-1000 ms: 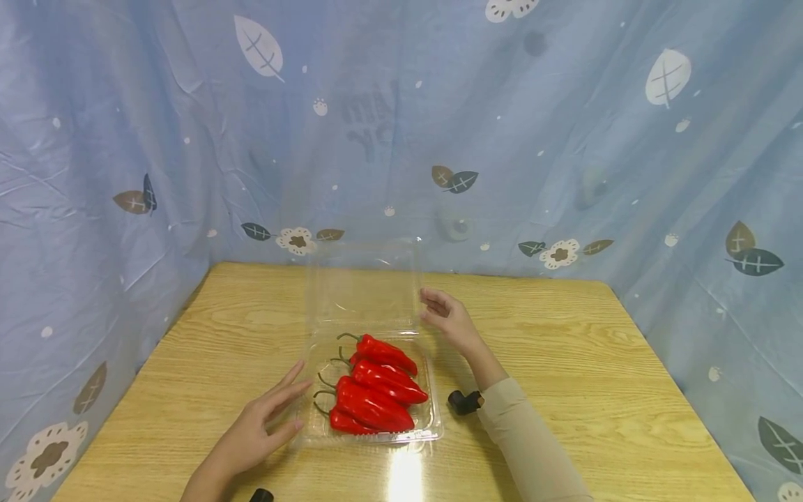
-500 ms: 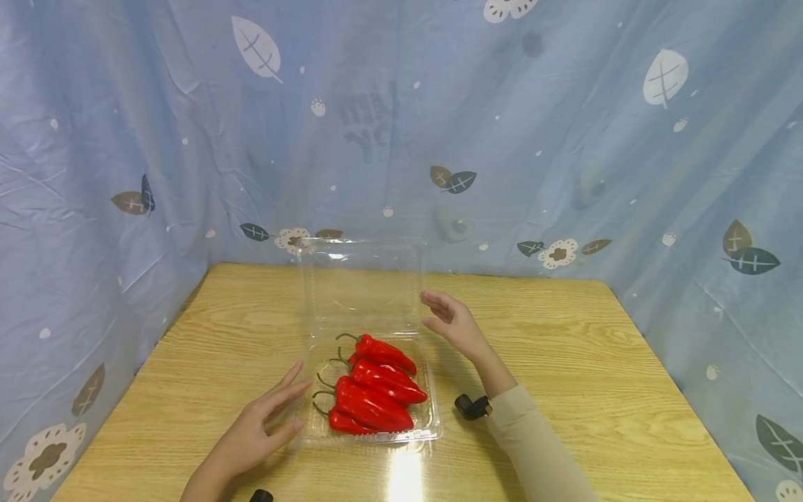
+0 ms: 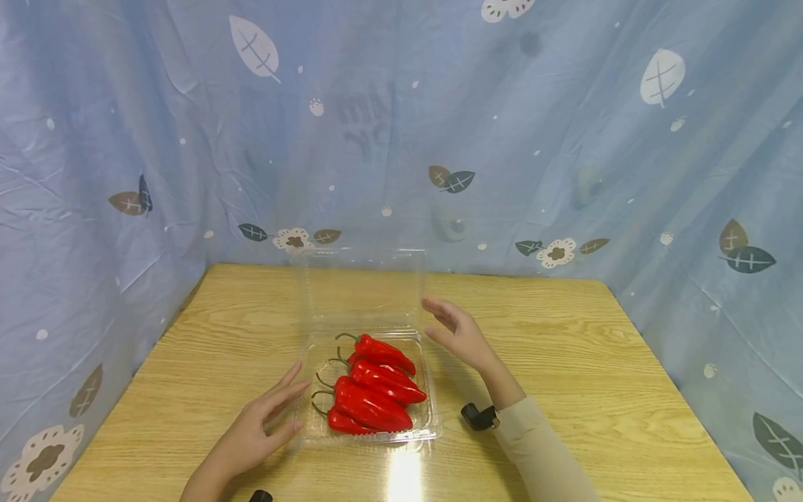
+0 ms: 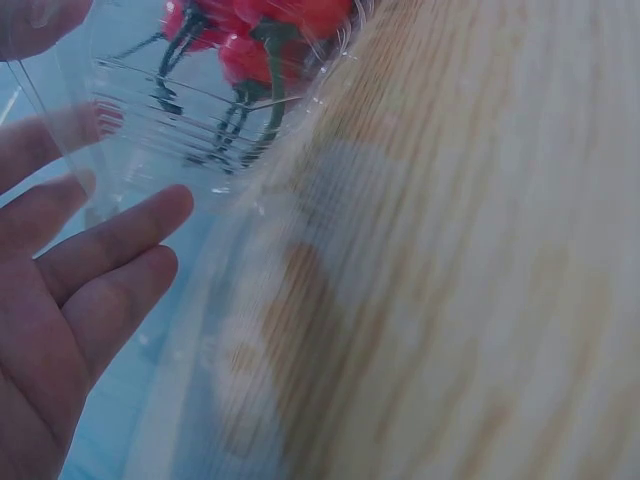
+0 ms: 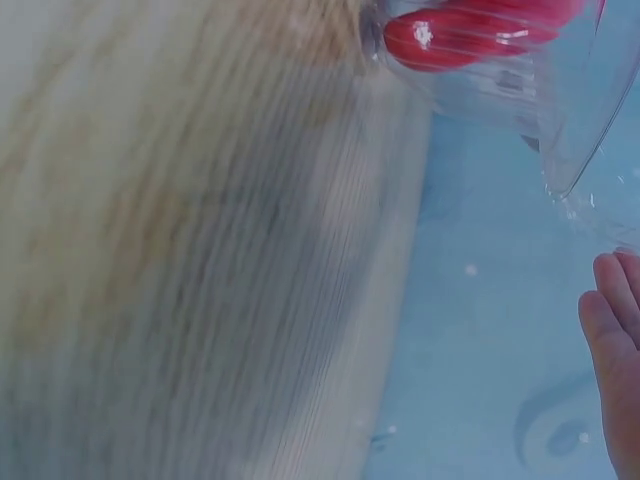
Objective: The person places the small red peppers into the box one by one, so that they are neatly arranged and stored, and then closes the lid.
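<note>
A clear plastic clamshell box (image 3: 428, 418) holds several red peppers (image 3: 373, 404) with green stems, lying side by side. Its transparent lid (image 3: 364, 286) is swung up and back on the far side. My left hand (image 3: 254, 425) is at the box's left side, fingers spread and fairly straight. In the left wrist view those fingers (image 4: 120, 240) are close to the clear wall; whether they touch it I cannot tell. My right hand (image 3: 461, 338) is just right of the lid's lower edge with relaxed fingers. The right wrist view shows its fingertips (image 5: 615, 290) apart from the plastic.
Everything stands on a wood-grain table (image 3: 564, 362). A blue curtain (image 3: 389, 125) with leaf and flower prints hangs behind and along both sides. Black wrist devices (image 3: 479, 417) sit near each forearm.
The right hand has drawn slightly back toward me and to the right. The lid's top edge has shifted left and dropped a little. My left hand and the peppers stay put.
</note>
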`<state>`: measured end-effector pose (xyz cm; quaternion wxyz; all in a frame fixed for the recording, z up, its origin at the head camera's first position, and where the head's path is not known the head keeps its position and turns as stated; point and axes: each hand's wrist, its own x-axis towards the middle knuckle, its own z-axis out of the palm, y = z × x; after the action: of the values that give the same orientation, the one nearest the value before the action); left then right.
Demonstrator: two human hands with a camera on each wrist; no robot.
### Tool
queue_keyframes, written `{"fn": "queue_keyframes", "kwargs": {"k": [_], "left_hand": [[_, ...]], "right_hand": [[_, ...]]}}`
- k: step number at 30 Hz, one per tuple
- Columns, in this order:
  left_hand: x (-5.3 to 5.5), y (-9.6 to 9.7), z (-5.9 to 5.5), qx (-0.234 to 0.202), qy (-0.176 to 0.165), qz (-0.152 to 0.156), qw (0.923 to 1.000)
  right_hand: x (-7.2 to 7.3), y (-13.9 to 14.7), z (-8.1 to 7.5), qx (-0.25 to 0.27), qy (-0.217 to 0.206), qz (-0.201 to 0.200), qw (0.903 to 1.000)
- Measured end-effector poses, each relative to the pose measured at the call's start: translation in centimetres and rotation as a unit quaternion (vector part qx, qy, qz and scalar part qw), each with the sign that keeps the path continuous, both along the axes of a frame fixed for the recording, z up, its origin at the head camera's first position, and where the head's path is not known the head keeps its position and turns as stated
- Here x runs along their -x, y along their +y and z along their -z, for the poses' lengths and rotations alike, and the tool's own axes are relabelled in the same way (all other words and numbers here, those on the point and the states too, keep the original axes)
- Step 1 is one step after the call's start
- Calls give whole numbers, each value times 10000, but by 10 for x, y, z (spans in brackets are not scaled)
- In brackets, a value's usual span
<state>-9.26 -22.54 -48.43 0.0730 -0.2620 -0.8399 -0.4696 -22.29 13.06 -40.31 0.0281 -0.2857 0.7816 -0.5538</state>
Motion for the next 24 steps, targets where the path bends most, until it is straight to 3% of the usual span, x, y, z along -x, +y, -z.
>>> {"fn": "queue_keyframes", "kwargs": {"k": [3, 10, 24], "left_hand": [[0, 0, -1, 1, 33, 7, 10000], [1, 0, -3, 41, -69, 36, 10000], [0, 0, -3, 3, -68, 2, 10000]], "right_hand": [[-3, 1, 1, -40, 75, 7, 10000], [4, 8, 26, -13, 142, 63, 9999], [-7, 14, 35, -6, 258, 13, 9997]]}}
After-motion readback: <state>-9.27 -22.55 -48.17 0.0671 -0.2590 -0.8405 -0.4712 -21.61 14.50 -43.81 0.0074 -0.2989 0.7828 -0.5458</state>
